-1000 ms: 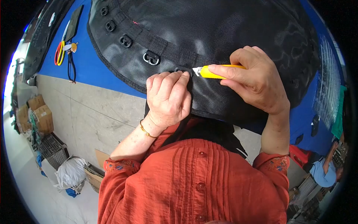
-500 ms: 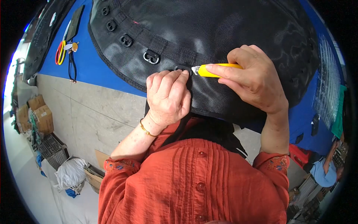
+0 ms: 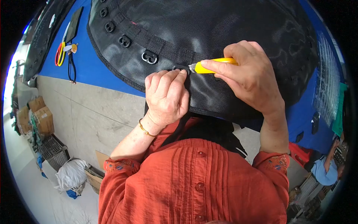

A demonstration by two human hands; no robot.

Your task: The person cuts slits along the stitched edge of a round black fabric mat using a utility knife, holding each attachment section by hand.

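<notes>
A large rounded sheet of black mesh fabric (image 3: 216, 33) lies in front of me, with a webbing strip (image 3: 149, 39) running along its curved edge. Several dark double-holed buckles (image 3: 150, 57) sit along that strip. My left hand (image 3: 166, 95) is closed, its fingertips gripping another dark buckle (image 3: 181, 68) that they partly cover. In my right hand (image 3: 251, 76) is a yellow utility knife (image 3: 216, 65), held pointing left. Its short blade (image 3: 192, 68) meets the buckle beside my left fingertips; the exact contact spot is too small to make out.
Red-and-yellow-handled scissors (image 3: 60, 54) and a black cord (image 3: 71, 69) lie on the blue table (image 3: 85, 74) at left. Cardboard boxes (image 3: 44, 119) and a white sack (image 3: 71, 175) stand on the floor. Another person in light blue (image 3: 323, 172) is at far right.
The knife and my right hand have shifted slightly left and up, the blade closer to my left fingertips. My left hand keeps its hold on the buckle.
</notes>
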